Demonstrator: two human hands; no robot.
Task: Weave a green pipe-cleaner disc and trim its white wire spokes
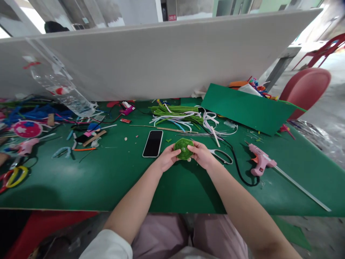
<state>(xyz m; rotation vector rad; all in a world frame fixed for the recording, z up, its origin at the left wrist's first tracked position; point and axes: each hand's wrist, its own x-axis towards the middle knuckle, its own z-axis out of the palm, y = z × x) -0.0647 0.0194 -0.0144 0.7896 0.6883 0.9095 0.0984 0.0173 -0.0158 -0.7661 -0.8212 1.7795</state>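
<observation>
Between my two hands is a small round green disc (183,148), which looks like coiled pipe cleaner, its flat face turned up towards me. My left hand (168,157) pinches its left edge with the thumb on top. On the opposite edge, my right hand (201,154) grips it the same way. Grey-handled scissors (223,157) lie just right of my right hand, their blades mostly hidden. A phone (152,144) with a dark screen rests left of my left hand. Behind the disc lies a bundle of green pipe cleaners (175,110) with white and lilac strips.
On the right, a pink glue gun (261,158) holds a long glue stick, its black cord curving nearby. A green sheet (245,108) leans at the back right. Craft scraps, a plastic bottle (63,90) and yellow-red scissors (16,177) occupy the left. A white partition (151,61) borders the table.
</observation>
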